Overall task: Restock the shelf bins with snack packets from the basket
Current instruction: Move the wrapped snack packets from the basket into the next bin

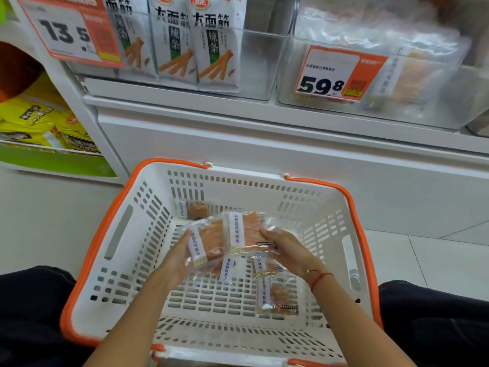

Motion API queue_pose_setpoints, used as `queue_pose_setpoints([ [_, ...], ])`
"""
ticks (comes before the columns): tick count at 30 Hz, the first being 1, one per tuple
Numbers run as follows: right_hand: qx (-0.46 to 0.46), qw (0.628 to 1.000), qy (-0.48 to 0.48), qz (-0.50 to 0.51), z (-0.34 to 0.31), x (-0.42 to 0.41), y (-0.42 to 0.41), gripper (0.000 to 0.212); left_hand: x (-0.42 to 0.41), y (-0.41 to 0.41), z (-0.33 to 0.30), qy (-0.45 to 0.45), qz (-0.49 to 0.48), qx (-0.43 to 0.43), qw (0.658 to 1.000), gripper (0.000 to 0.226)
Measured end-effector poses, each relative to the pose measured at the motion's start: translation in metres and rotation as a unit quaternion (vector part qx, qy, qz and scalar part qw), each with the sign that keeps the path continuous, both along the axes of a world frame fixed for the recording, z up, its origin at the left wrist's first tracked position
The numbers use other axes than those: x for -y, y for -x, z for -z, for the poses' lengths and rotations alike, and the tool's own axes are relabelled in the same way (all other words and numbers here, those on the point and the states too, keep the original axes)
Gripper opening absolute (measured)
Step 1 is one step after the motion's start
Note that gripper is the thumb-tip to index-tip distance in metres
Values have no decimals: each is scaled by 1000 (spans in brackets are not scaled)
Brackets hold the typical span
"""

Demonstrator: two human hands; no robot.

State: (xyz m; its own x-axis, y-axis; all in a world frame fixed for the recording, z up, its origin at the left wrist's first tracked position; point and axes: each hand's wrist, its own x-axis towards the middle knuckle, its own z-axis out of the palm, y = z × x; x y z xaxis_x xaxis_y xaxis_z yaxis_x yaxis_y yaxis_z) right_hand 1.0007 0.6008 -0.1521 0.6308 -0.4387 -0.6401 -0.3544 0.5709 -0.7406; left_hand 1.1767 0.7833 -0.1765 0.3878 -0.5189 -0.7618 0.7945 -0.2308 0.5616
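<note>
Left hand (177,256) grasps one crinkly clear packet (205,243); right hand (284,249) grasps another flat packet (244,233); both above the slotted white plastic basket (116,234)

Both forearms are bare, with no sleeves in view. A thin red string bracelet (318,279) circles the wrist above the right hand (284,247), with a small pale bead on it. The left hand (177,256) wears nothing. Dark trousers (434,313) cover both legs at the lower corners.
</note>
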Motion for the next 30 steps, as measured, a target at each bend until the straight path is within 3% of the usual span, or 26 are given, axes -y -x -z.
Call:
queue_pose_setpoints([
  [3, -32, 993, 104, -34, -4, -11, -15, 13, 16, 19, -8, -19, 29, 27, 999, 41],
  [7, -77, 974, 214, -4, 3, -25, -27, 9, 29, 29, -7, -48, 52, 29, 997, 48],
  [9, -74, 960, 269, -22, 10, -30, -28, 18, 31, 30, -7, -59, 68, 36, 995, 52],
  [14, -44, 979, 196, -42, 20, -37, -27, 17, 34, 28, -8, -33, 81, 47, 995, 65],
  [16, -25, 977, 210, -28, 21, -39, -27, 18, 34, 27, -7, -21, 106, 58, 992, 61],
  [20, -30, 978, 207, 15, 18, -36, -33, 59, 32, 26, -9, 20, 169, 125, 978, 34],
  [22, -47, 979, 196, 1, 3, -24, -36, 72, 37, 22, -21, 36, 190, 178, 965, 34],
  [26, -44, 965, 238, -100, -52, 19, -40, 54, 55, 16, -63, 49, 191, 318, 927, 48],
  [30, -26, 943, 279, -180, -131, 58, -36, 29, 81, 25, -118, 70, 176, 338, 922, 32],
])
